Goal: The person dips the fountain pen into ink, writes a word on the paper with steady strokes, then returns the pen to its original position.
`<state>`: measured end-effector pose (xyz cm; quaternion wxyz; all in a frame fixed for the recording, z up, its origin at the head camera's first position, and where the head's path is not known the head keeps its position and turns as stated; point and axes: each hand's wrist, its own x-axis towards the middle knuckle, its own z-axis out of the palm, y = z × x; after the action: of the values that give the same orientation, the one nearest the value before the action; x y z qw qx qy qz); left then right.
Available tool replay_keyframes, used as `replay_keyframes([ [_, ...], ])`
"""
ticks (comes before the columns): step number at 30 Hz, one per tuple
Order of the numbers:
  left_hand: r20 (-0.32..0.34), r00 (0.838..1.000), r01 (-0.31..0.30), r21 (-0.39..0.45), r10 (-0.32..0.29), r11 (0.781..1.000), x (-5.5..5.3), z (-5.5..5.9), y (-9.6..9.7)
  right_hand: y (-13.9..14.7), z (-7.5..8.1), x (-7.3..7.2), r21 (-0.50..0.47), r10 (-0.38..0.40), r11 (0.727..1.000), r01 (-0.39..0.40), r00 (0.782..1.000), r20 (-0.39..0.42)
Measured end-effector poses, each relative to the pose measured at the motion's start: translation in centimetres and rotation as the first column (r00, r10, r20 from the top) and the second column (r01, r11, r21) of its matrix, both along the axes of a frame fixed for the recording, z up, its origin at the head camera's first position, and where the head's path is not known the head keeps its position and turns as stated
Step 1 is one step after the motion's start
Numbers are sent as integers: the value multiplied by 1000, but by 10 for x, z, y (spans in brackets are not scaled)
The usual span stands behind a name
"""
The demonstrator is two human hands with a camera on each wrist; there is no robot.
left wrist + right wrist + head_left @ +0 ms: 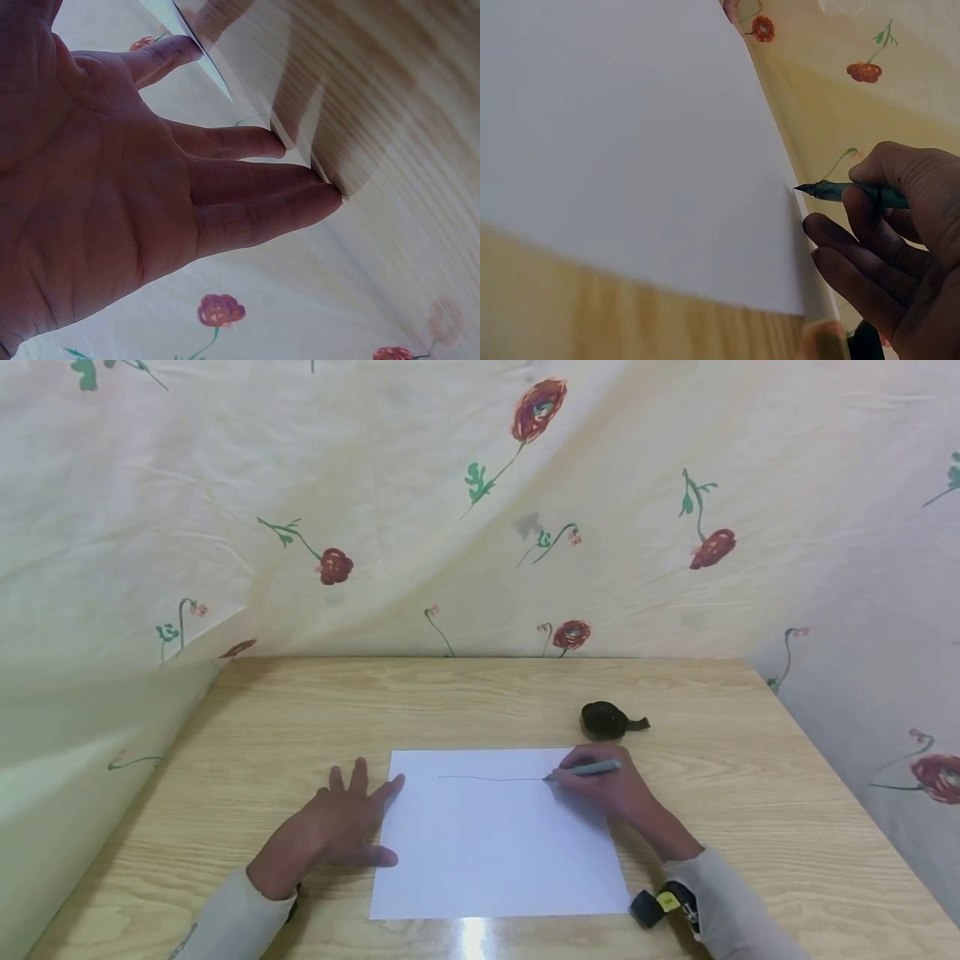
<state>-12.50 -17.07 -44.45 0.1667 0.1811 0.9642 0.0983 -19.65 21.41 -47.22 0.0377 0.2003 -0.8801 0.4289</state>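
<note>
A white sheet of paper [495,852] lies on the wooden table, with a thin dark line [487,778] drawn across its upper part. My right hand [600,781] pinches a teal fountain pen [832,190] between thumb and fingers. The nib meets the paper at the line's right end. At the sheet's left edge my left hand [341,822] lies with its fingers spread. Its thumb and a fingertip reach onto the paper; its other fingertips touch the table [405,97].
Behind the right hand sits a dark rounded object [603,720] with a short stub pointing right. A floral cloth [405,527] hangs along the back and sides of the table. Wrist straps with a black device [647,910] show at the right sleeve.
</note>
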Motion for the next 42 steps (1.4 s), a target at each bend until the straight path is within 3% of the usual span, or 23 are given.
replay_keyframes([
  [11, 4, 1000, -6, 6, 6, 1000, -2, 0, 0, 4, 1, 0, 14, -50, 999, 50, 998, 43],
  [25, 25, 1000, -12, 10, 12, 1000, -3, 0, -1, 4, 4, -1, 47, 14, 999, -13, 1000, -26],
  [29, 22, 1000, -14, 3, 14, 1000, -3, 0, -1, 1, 5, 0, 17, 7, 1000, -7, 1000, -21],
  [36, 13, 1000, -12, -7, 12, 1000, -3, 0, -2, -23, 10, 3, -137, 54, 989, -61, 997, -53],
  [42, 7, 1000, -6, -5, 6, 1000, -3, 0, -2, -51, 11, 0, -120, 62, 990, -68, 997, -53],
])
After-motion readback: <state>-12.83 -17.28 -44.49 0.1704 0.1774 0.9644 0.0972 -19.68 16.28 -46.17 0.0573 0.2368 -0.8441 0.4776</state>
